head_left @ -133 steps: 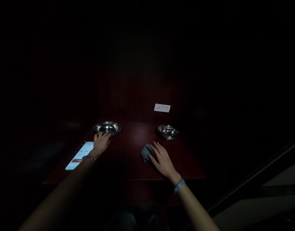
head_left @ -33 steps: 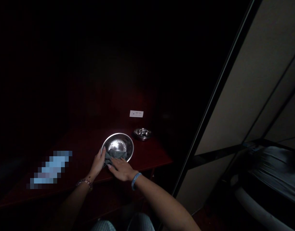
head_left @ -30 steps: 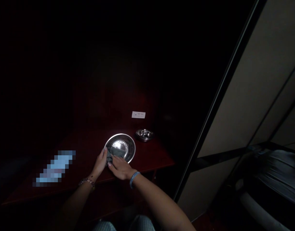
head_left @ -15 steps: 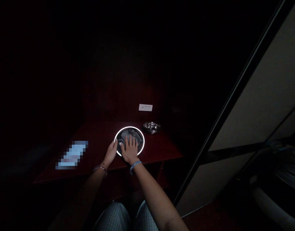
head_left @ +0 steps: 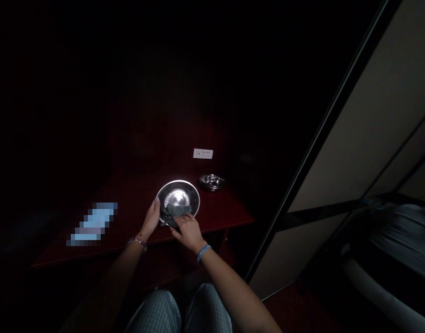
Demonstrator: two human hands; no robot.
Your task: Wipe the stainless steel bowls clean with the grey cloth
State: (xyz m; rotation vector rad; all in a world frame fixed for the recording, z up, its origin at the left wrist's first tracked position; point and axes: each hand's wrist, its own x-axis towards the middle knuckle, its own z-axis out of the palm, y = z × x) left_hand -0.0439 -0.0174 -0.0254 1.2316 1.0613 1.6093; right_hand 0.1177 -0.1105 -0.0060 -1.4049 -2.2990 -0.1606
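Observation:
A shiny metal bowl (head_left: 180,198) stands on the dark red table (head_left: 129,222), tilted slightly toward me. My left hand (head_left: 151,217) grips its left rim, thumb over the edge. At the near rim, my right hand (head_left: 188,231) is closed on a dark grey cloth (head_left: 176,212), which drapes over the near inner wall of the bowl. Some of the right fingers are hidden behind the cloth and the rim. Bright spots, perhaps drops, show on the bowl's inner bottom.
Behind and right of the bowl sits a stack of metal dishes (head_left: 211,181). A blurred-out pale blue rectangle (head_left: 94,224) lies on the table's left. A white socket plate (head_left: 203,153) is on the back wall. A slanting panel edge (head_left: 320,134) bounds the right side.
My right hand has pulled the cloth from the bowl's middle to its near rim, and its fingers have gone from spread to closed. The bowl's shiny bottom now shows.

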